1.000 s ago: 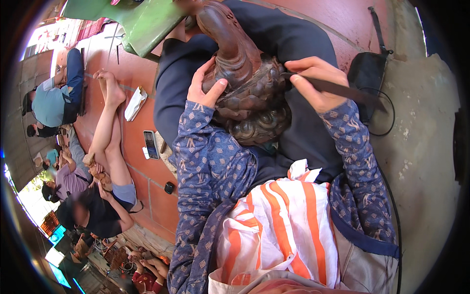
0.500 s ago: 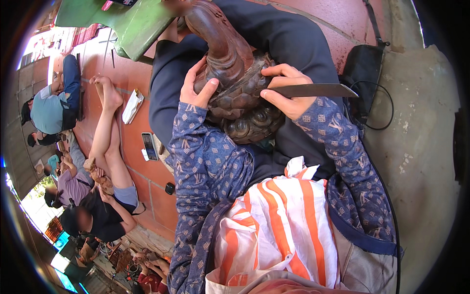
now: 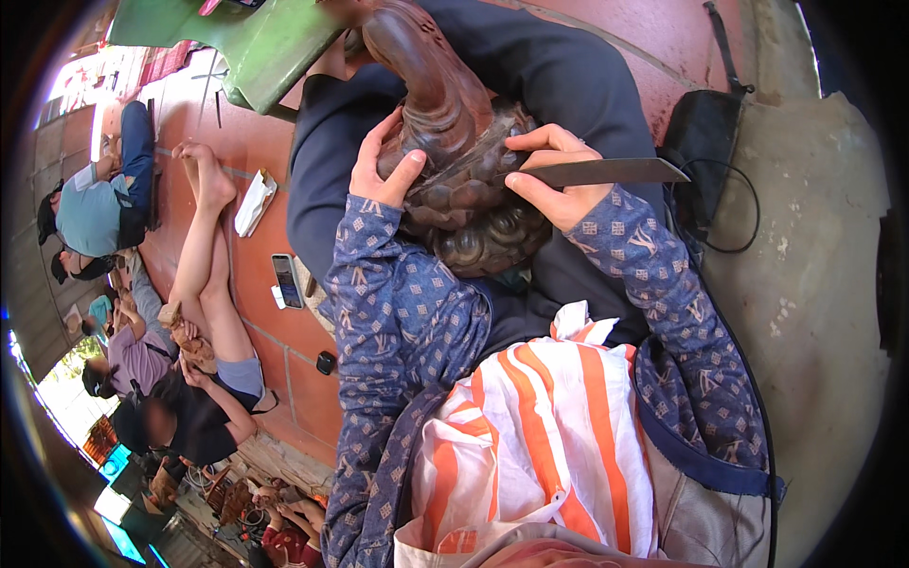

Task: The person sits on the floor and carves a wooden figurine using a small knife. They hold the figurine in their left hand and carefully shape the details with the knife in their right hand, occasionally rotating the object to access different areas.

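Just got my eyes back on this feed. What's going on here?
A seated person's left hand grips the side of a dark brown carved figure in the lap. The right hand pinches a flat dark blade, its front end toward the figure's bumpy lower part; whether it touches is hard to tell. To the left, a phone lies by the legs, and a co-worker holds a lighter brown carving.

I sit in a carving workshop: dark carved piece (image 3: 453,185) before me, co-worker (image 3: 204,431) on red floor tiles (image 3: 308,398) holding a paler carving (image 3: 196,348).
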`<act>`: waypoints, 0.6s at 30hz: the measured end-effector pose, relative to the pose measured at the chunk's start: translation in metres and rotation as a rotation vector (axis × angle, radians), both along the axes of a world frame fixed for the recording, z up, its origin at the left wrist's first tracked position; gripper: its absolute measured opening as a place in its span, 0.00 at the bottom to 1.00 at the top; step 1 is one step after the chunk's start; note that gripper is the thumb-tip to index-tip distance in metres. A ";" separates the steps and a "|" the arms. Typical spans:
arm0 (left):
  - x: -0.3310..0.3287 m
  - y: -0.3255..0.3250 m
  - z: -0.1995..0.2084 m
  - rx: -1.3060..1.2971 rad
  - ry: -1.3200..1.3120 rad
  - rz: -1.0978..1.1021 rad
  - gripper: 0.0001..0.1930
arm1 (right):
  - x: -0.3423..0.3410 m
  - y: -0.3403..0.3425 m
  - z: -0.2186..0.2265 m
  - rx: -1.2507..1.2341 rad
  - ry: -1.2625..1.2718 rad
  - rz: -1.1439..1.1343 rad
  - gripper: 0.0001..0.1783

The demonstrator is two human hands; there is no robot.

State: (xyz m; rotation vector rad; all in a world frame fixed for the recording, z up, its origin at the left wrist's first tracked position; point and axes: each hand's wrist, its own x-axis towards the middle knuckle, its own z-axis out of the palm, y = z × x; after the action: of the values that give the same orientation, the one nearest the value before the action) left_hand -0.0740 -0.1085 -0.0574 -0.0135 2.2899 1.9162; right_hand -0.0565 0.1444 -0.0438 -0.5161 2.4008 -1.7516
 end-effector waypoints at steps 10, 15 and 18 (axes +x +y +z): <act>0.000 0.001 0.001 0.000 0.006 -0.005 0.32 | 0.005 -0.012 0.001 0.013 0.025 -0.139 0.08; -0.001 -0.002 -0.002 -0.015 0.013 -0.013 0.32 | 0.009 -0.007 -0.003 -0.062 -0.013 -0.108 0.08; 0.000 0.000 0.001 -0.010 0.005 -0.002 0.32 | 0.008 -0.006 -0.003 -0.120 -0.100 -0.111 0.09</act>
State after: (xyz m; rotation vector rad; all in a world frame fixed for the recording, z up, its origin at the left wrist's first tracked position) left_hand -0.0743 -0.1082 -0.0566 -0.0072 2.3021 1.9063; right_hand -0.0485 0.1385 -0.0472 -0.3053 2.3079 -1.9275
